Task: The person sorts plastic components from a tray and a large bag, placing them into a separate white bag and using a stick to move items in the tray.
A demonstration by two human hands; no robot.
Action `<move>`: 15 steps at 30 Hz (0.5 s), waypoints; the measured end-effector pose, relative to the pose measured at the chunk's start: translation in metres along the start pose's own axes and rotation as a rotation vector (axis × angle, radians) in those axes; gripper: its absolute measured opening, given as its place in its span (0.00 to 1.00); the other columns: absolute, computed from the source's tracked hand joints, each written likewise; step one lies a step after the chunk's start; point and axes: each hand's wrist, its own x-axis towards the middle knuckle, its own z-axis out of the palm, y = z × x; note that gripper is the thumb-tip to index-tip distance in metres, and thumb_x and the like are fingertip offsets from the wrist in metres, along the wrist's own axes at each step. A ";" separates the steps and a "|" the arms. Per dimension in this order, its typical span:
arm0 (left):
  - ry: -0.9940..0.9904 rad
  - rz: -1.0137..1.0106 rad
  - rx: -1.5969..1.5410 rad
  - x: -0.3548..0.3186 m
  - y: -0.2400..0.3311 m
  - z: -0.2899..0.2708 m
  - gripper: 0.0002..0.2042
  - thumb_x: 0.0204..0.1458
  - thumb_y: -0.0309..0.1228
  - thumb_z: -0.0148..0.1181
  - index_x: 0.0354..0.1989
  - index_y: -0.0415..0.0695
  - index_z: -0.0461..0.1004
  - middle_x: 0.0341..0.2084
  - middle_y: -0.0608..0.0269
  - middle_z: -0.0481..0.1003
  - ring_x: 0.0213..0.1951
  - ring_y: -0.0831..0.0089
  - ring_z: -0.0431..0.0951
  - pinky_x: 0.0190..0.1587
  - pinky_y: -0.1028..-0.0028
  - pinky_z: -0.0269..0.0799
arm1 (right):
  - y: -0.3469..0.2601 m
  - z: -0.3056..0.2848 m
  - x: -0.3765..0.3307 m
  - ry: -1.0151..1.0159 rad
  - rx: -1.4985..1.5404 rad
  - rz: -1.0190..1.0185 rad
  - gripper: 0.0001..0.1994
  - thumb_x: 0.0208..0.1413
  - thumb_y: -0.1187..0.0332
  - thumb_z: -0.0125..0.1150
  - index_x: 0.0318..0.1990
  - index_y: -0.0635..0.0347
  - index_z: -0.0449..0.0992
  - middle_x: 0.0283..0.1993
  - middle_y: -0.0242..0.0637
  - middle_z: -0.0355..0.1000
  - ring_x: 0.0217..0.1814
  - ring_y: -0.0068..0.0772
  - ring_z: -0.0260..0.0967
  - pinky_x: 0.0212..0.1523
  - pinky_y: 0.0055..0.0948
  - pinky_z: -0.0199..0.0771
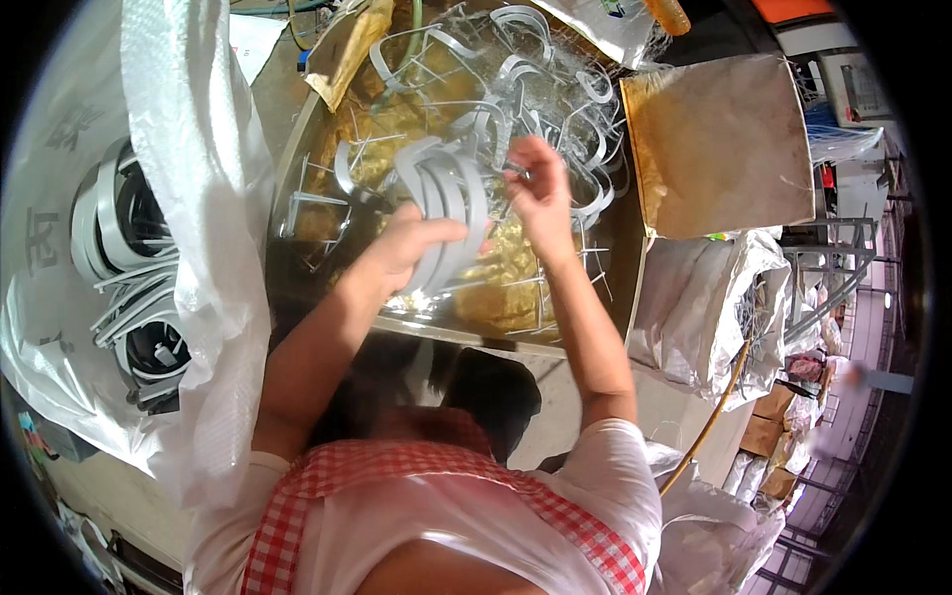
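Observation:
My left hand grips a stack of grey curved plastic strips, held upright over a round metal tray. Just to the right, my right hand pinches the edge of another grey strip beside the stack. More loose grey curved strips with thin sprue sticks lie scattered on the tray's shiny brownish bottom. Both forearms rise from the lower edge, above a red-and-white checked apron.
A large white woven sack on the left holds several bundled grey strips. A brown cardboard sheet lies to the right of the tray. Filled white plastic bags and cardboard boxes stand at the right.

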 end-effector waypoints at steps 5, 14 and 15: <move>0.204 -0.106 -0.442 0.003 0.007 -0.011 0.20 0.46 0.28 0.54 0.49 0.35 0.62 0.38 0.47 0.70 0.43 0.58 0.73 0.47 0.60 0.69 | 0.203 -0.029 -0.035 0.441 0.014 0.693 0.22 0.44 0.80 0.56 0.49 0.67 0.60 0.43 0.40 0.66 0.39 0.26 0.63 0.35 0.23 0.65; 0.332 0.266 -0.307 0.001 0.023 -0.029 0.21 0.49 0.34 0.55 0.50 0.38 0.61 0.40 0.53 0.70 0.41 0.63 0.73 0.44 0.66 0.68 | 0.175 0.014 -0.073 0.189 0.183 0.817 0.17 0.46 0.70 0.63 0.44 0.59 0.67 0.30 0.29 0.67 0.27 0.19 0.60 0.25 0.22 0.61; 0.326 0.262 -0.318 0.001 0.025 -0.025 0.21 0.49 0.34 0.55 0.50 0.38 0.61 0.40 0.53 0.70 0.41 0.63 0.73 0.44 0.66 0.68 | 0.138 -0.001 -0.063 0.130 0.146 0.717 0.11 0.45 0.69 0.64 0.36 0.59 0.70 0.27 0.26 0.64 0.28 0.18 0.60 0.27 0.23 0.62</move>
